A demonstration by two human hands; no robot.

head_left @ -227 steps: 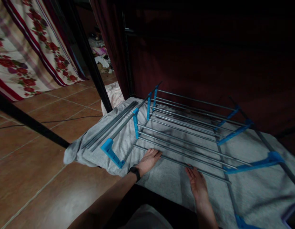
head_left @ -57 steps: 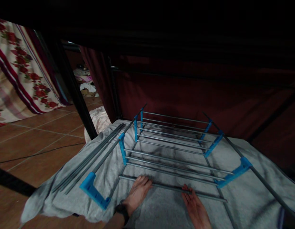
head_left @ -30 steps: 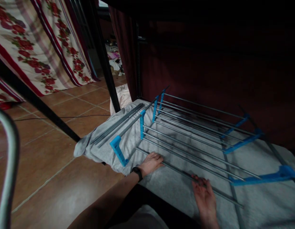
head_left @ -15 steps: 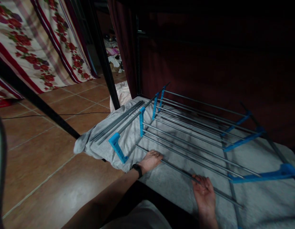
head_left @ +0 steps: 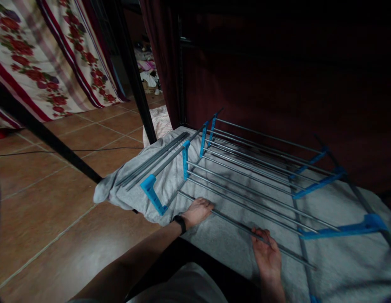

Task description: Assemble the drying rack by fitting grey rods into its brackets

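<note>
A thin grey metal rod [head_left: 233,222] lies slanting across my front, low over a grey cloth. My left hand [head_left: 198,211], with a black band on its wrist, is closed on the rod near its left end. Further right, my right hand [head_left: 266,252] holds the same rod with its palm turned up and fingers curled around it. Just beyond is a drying rack frame with several metal bars and blue plastic brackets [head_left: 343,231]. The rod's left end is close to the frame's side tube; its right end crosses over another tube.
Several loose grey tubes [head_left: 151,160] lie on the grey cloth [head_left: 113,194] at left. Black metal posts [head_left: 136,71] stand by the bed-like surface. A dark red curtain [head_left: 261,92] hangs behind. Tiled floor [head_left: 56,235], a cable and a floral curtain [head_left: 56,54] are at left.
The view has shifted slightly, so everything appears a little further left. Both hands keep their hold on the rod; the rack looks unmoved.
</note>
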